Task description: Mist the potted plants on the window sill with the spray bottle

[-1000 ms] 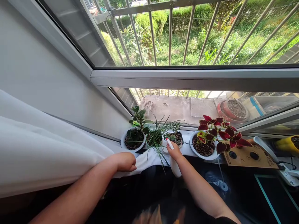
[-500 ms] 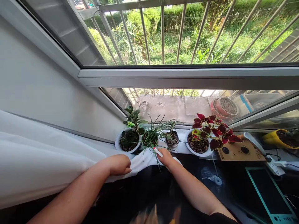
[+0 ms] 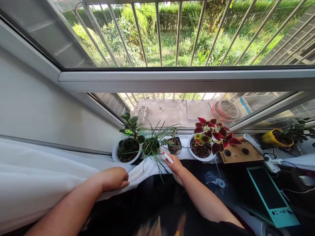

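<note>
My left hand (image 3: 114, 178) is closed in a fist at the edge of the white curtain (image 3: 145, 170), its fingertips turned under and partly hidden; the cloth bunches around it. Between the thumb and fingers of my right hand (image 3: 176, 165) is a slim white stick with a red end (image 3: 168, 158), perhaps a pen. The stick points toward a potted plant with long grassy leaves (image 3: 154, 144), some of which droop over the curtain. Close by that plant are a small succulent in a square pot (image 3: 174, 144) and, to the left, a broad-leaved plant in a white pot (image 3: 128, 149).
A red-leaved coleus (image 3: 203, 147) in a white pot stands farther right on the sill (image 3: 183, 154). Beyond it are a cardboard piece (image 3: 237, 153), a power strip (image 3: 272, 165), a yellow pot (image 3: 277, 137) and a teal-framed tablet (image 3: 267, 188). Window glass rises behind the pots.
The view has shifted, so the sill and pots sit farther left in the picture. My left hand has moved slightly away from the pots; my right hand still holds the white stick.
</note>
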The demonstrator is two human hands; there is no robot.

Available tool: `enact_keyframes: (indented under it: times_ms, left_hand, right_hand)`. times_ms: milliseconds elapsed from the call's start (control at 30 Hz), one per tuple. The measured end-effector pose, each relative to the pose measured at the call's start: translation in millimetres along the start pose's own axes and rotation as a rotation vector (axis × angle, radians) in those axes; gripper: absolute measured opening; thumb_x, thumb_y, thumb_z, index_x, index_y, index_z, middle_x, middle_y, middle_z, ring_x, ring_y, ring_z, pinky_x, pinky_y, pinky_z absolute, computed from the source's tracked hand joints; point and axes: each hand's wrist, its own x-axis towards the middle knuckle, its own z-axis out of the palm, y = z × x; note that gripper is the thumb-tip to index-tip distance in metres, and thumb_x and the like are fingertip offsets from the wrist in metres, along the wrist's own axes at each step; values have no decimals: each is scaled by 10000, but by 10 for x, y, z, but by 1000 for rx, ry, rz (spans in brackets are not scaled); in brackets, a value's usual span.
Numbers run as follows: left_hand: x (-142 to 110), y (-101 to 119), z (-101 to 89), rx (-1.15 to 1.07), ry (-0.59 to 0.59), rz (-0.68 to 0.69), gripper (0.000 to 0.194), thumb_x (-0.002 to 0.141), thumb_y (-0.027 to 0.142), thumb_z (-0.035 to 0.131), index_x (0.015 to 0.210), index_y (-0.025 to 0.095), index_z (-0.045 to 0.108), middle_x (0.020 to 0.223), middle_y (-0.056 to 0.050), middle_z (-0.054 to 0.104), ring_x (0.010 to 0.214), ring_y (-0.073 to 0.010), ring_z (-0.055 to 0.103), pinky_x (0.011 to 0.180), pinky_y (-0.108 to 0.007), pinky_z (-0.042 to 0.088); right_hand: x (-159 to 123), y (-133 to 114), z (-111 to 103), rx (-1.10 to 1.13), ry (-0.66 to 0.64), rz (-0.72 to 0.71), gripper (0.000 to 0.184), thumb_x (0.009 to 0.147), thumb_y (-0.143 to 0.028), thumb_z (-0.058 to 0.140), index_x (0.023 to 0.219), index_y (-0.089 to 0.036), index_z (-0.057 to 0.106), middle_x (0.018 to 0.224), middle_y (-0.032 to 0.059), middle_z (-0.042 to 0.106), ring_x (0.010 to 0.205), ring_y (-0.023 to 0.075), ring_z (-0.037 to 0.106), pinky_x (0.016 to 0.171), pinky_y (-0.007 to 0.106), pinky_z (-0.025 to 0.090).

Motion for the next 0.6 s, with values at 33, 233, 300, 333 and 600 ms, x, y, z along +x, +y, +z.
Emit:
enact_keyframes:
  times_ms: [33,233,300,333,600]
  left_hand:
    - [1,-3,4,1,-2,-1,420,932,364,494,1129,209,831,1109,-155,801,1029,-379,750,874,-447,550]
    - [-24,24,-19,8,3,8,409,929,359,486,1090,201,827,1097,-159,799,1017,-382,747,859,-441,540]
    - [-31,33,-26,10,8,13,406,932,356,481,1079,201,827,1079,-158,799,1001,-379,747,844,-436,538]
    - [-31,36,-27,11,10,14,405,934,356,481,1076,201,827,1073,-158,800,995,-378,748,839,-435,539]
    - [-21,21,-16,24,3,13,419,936,364,470,1086,199,824,1082,-163,798,1005,-385,746,854,-454,550]
  right_hand:
    - [-11,42,-80,27,54,4,233,884,-284,558,679,-236,458,675,-10,526,639,156,502,647,285,388]
    - [-30,226,-447,64,239,165,154,863,-356,528,771,-234,551,753,22,607,724,198,575,703,314,442]
    - [-88,277,-454,6,178,242,180,843,-341,545,700,-241,501,688,5,570,660,181,529,644,297,393]
    - [-119,303,-452,-15,151,271,204,835,-335,550,670,-244,473,661,-1,549,633,174,505,620,291,367]
    - [50,413,-717,74,343,210,162,826,-399,563,773,-247,584,736,42,639,729,229,590,711,349,458]
